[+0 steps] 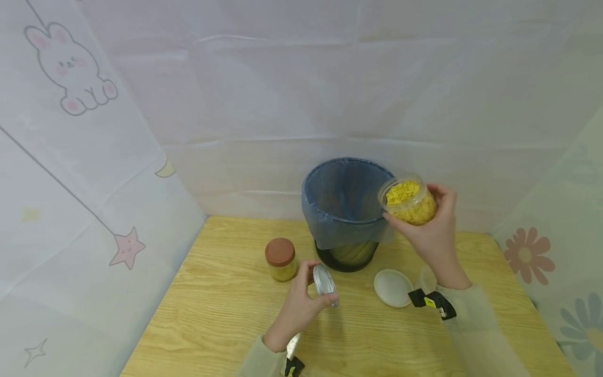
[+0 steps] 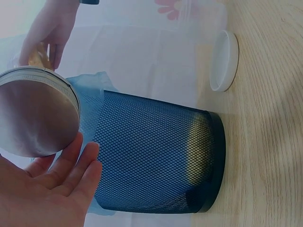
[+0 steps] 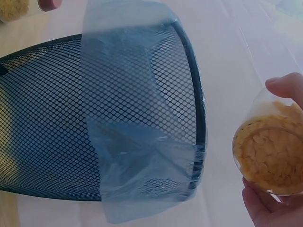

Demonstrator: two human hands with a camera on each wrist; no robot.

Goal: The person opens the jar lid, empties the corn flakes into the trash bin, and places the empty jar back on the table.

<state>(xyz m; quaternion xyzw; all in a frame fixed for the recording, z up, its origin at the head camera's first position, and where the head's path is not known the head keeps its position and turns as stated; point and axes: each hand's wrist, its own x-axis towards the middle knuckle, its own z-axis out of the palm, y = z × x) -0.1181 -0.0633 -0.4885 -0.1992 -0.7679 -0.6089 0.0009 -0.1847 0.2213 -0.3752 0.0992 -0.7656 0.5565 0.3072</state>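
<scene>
My left hand (image 1: 298, 306) grips a round silver metal lid (image 1: 324, 283) by its edges, holding it on its side in front of the bin. In the left wrist view the lid's smooth face (image 2: 39, 118) is seen close up. My right hand (image 1: 435, 238) holds a clear jar (image 1: 414, 205) of yellow flakes, uncapped and tilted to the left at the bin's right rim. The flakes (image 3: 272, 153) show through the jar bottom in the right wrist view. A dark mesh bin (image 1: 348, 256) lined with a translucent blue bag (image 1: 325, 222) stands upright beside the jar.
Left of the bin, a small jar with a reddish-brown lid (image 1: 280, 252) stands on the wooden table (image 1: 207, 309). A white round lid (image 1: 393, 288) lies right of the bin, and a clear round piece (image 1: 427, 279) sits partly behind my right wrist. A pale sheet (image 1: 264, 173) hangs behind.
</scene>
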